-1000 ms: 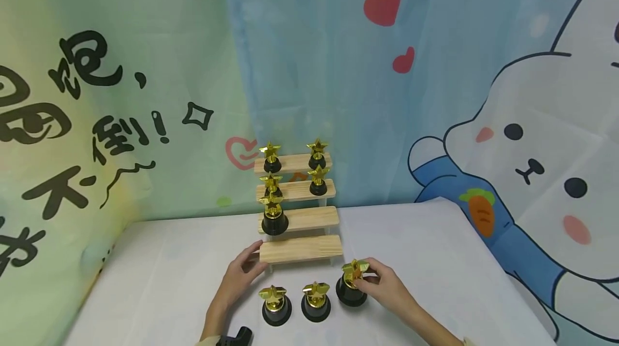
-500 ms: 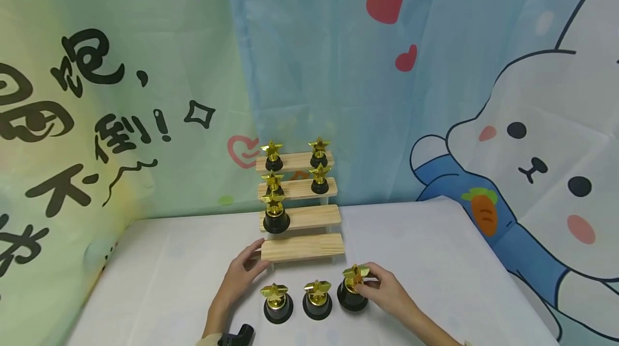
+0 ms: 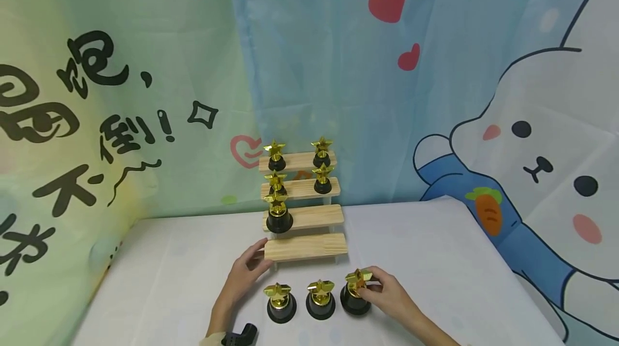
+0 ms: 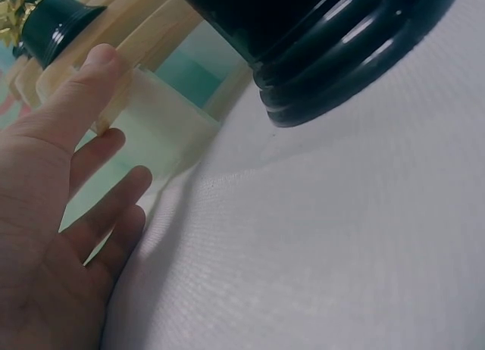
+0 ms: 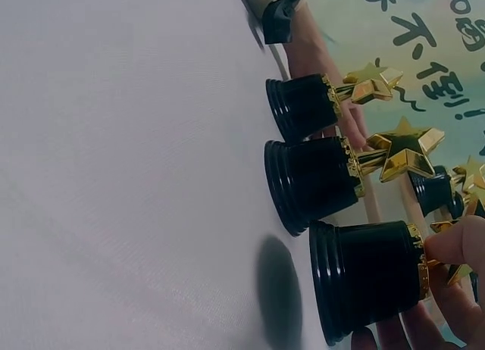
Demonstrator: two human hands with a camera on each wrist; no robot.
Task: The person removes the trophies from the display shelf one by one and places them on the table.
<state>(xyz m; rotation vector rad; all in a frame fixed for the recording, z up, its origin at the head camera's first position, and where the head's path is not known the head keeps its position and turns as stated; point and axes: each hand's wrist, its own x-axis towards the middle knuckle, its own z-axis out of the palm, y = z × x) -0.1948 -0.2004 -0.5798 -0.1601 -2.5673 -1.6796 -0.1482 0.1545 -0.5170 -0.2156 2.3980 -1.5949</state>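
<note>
My right hand (image 3: 387,293) pinches a star trophy (image 5: 364,278) just above its black base, at the right end of a row. The base is close over the table, its shadow beside it in the right wrist view. Two similar trophies stand upright to its left, a middle trophy (image 3: 321,301) and a left trophy (image 3: 280,304). My left hand (image 3: 242,276) holds the left end of the lowest step of a wooden display stand (image 3: 306,248), thumb at the front corner and index finger at the back. In the left wrist view the thumb (image 4: 83,92) lies against the plank.
Higher on the stand are more trophies: one on the left of the third step (image 3: 319,217), two on the second step (image 3: 303,189) and two on the top step (image 3: 300,161). A printed curtain (image 3: 309,66) hangs behind the white table (image 3: 425,260).
The trophy in my right hand has come slightly down and nearer in the head view, level with the two beside it. My left hand stays at the stand; the head view has shifted a little.
</note>
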